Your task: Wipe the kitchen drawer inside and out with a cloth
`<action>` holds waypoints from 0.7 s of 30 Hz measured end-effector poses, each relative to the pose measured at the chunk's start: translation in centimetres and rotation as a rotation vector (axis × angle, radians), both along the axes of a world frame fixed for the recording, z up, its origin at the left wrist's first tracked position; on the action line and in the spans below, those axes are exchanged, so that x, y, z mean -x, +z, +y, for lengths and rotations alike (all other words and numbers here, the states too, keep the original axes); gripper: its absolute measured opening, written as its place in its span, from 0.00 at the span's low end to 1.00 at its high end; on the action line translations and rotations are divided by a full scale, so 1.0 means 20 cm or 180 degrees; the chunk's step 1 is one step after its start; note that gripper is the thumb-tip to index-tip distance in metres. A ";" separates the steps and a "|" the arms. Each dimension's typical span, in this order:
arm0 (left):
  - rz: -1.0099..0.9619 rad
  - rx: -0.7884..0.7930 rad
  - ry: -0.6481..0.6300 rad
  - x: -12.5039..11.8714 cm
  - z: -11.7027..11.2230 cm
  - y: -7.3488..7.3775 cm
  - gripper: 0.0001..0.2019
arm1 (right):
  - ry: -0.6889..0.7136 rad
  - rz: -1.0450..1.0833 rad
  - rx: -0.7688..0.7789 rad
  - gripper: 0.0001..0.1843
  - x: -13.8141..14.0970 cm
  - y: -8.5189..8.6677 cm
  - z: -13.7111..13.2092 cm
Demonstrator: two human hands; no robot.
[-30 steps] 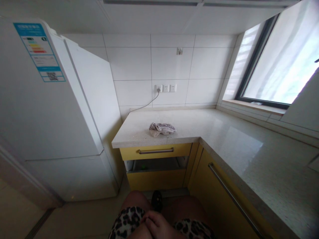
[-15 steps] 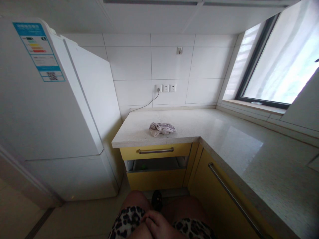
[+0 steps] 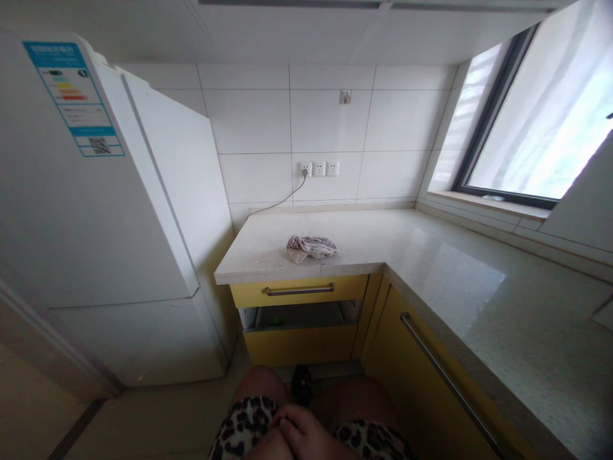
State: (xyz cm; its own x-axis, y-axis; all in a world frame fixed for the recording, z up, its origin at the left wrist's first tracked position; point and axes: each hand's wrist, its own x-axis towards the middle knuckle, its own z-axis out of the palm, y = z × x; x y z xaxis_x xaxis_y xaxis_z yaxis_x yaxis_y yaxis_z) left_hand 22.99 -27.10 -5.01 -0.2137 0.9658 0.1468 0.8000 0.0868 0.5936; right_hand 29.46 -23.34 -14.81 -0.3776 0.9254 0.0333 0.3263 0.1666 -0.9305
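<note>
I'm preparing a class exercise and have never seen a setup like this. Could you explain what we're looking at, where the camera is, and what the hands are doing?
There is no machine here: a person works with bare hands. The view comes from a camera worn on the head, looking forward and down, so the person's own legs show at the bottom edge.

The right hand and left hand rest together over the lap, the right partly covering the left. I can make out nothing held, though the overlap hides some fingers.

Ahead, a crumpled cloth lies on the pale counter, near its front edge. Below it is a yellow drawer front with a metal handle. A white refrigerator stands at the left.
</note>
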 end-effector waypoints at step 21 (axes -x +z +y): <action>-0.0004 0.0000 -0.0047 -0.02 0.02 0.02 0.16 | 0.0000 0.0008 0.0038 0.19 0.00 0.02 0.00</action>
State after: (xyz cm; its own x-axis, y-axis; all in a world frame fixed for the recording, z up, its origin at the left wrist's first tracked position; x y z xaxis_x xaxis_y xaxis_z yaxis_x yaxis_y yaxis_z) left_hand 23.29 -26.67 -4.60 -0.1997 0.9688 0.1466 0.8005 0.0750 0.5947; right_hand 29.37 -23.41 -14.44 -0.3775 0.9257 0.0233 0.3240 0.1556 -0.9332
